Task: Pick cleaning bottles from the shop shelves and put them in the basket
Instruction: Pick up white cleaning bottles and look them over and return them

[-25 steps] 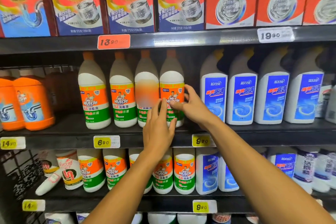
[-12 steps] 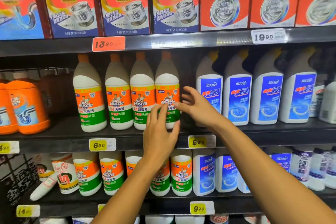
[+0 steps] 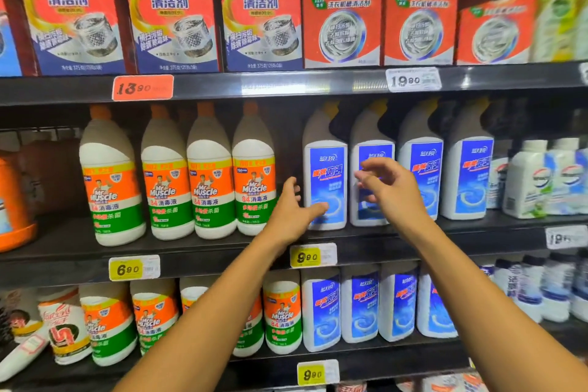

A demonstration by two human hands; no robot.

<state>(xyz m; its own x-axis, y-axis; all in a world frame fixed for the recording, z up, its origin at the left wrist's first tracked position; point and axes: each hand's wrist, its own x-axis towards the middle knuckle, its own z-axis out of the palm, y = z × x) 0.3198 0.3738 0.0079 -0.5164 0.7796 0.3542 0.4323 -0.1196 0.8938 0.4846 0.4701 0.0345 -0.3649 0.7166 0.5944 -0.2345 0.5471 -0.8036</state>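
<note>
On the middle shelf (image 3: 73, 248) stand several white Mr Muscle bottles (image 3: 253, 175) with orange and green labels. To their right are several white bottles with blue labels (image 3: 324, 169). My left hand (image 3: 292, 210) reaches between the two groups, its thumb against the base of the leftmost blue-label bottle. My right hand (image 3: 386, 184) hovers with loosely spread fingers in front of the second blue-label bottle (image 3: 370, 149). Neither hand holds anything. No basket is in view.
Boxes of washing-machine cleaner (image 3: 171, 19) fill the top shelf. The lower shelf carries more Mr Muscle bottles (image 3: 281, 315) and blue-label bottles (image 3: 321, 309). An orange jug (image 3: 12, 200) stands at far left, and white bottles (image 3: 525, 178) at far right.
Both hands have left the rightmost Mr Muscle bottle and moved right to the blue-label bottles. The view has shifted right too.
</note>
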